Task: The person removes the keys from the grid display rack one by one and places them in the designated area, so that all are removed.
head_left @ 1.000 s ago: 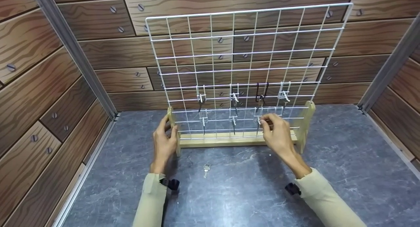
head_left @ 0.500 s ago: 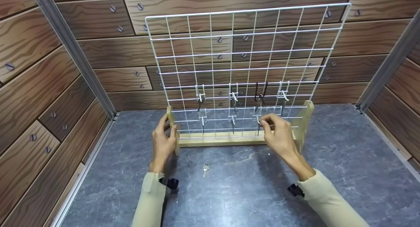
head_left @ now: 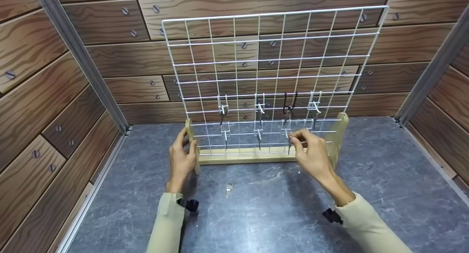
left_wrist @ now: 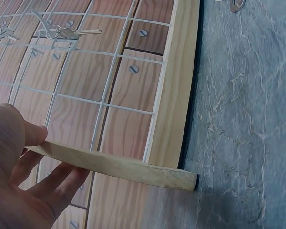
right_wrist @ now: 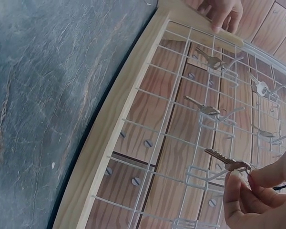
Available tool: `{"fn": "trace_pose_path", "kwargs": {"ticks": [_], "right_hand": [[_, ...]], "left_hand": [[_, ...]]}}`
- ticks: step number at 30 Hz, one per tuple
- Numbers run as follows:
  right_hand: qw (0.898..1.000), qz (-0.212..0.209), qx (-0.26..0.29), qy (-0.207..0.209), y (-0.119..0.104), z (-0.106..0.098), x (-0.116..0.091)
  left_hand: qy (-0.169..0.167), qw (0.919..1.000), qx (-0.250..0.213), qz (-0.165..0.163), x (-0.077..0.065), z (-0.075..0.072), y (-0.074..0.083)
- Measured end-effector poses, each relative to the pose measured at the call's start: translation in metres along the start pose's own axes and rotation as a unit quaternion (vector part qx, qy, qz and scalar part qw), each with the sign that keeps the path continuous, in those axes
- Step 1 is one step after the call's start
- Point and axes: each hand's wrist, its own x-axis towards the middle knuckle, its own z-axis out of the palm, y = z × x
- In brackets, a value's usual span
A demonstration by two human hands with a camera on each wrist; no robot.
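1) Far L: wood-print wall (head_left: 22, 77), grey metal corner rail (head_left: 84, 59) beside it
2) My L hand (head_left: 182, 160): clamped on L wooden end post (left_wrist: 119, 169), thumb on one side, fingers on the other; pale L sleeve (head_left: 166, 222) & black L wrist cam (head_left: 191, 205) below
3) White wire grid (head_left: 259, 15) stands btwn the posts, wooden base bar (head_left: 242, 158) along its foot
4) L-most hooks, 1 upper (head_left: 223, 108) & 1 lower (head_left: 225, 133), each w/ a key hanging
5) Loose key (head_left: 229, 189) w/ ring lying on grey marbled tbl (head_left: 256, 216), in front of base bar, well apart from both hands
6) Mid pair of white hooks, upper (head_left: 260, 107) & lower (head_left: 258, 133), a key on each
7) Black hook (head_left: 285, 103) in upper row, key under it; white wire hook (right_wrist: 200, 176) below that, in lower row
8) My R hand (head_left: 312, 153): thumb & fingertips together, pinching the held key (right_wrist: 228, 162) by its ring end, blade sticking out, just beside that lower wire hook; can't tell if ring's on it
9) Upper R white hook (head_left: 314, 105) w/ key; R wooden end post (head_left: 340, 136); black R wrist cam (head_left: 332, 215) by my R cuff (head_left: 346, 205)
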Motion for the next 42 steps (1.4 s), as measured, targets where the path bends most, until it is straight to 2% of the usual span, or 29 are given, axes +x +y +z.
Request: {"fn": "trace_pose_path", "kwargs": {"ticks": [9,15,22,27,32,37,42], "right_hand": [[1.0,-0.025,-0.01,0.011,-0.001,0.0,-0.004],[1.0,-0.022,-0.006,0.001,-0.005,-0.001,-0.005],[1.0,-0.018,0.017,-0.017,-0.012,-0.001,-0.006],[0.999,-0.017,0.043,-0.028,-0.017,0.003,-0.007],[0.996,0.017,0.072,-0.056,-0.023,0.005,-0.008],[0.986,0.071,0.114,-0.096,-0.028,0.008,-0.008],[0.979,0.094,0.133,-0.121,-0.029,0.013,-0.007]], "left_hand": [[0.003,1.0,0.0,0.006,-0.001,-0.001,-0.004],[0.003,1.0,-0.001,0.006,-0.001,-0.002,-0.003],[-0.015,0.9997,0.002,-0.022,-0.001,-0.004,-0.002],[-0.012,0.9997,-0.001,-0.019,-0.001,-0.004,-0.001],[-0.006,1.0,0.0,-0.006,-0.001,-0.003,-0.002],[-0.002,1.0,-0.005,0.001,0.0,-0.002,-0.002],[-0.006,1.0,-0.005,0.003,0.0,-0.001,-0.002]]}}
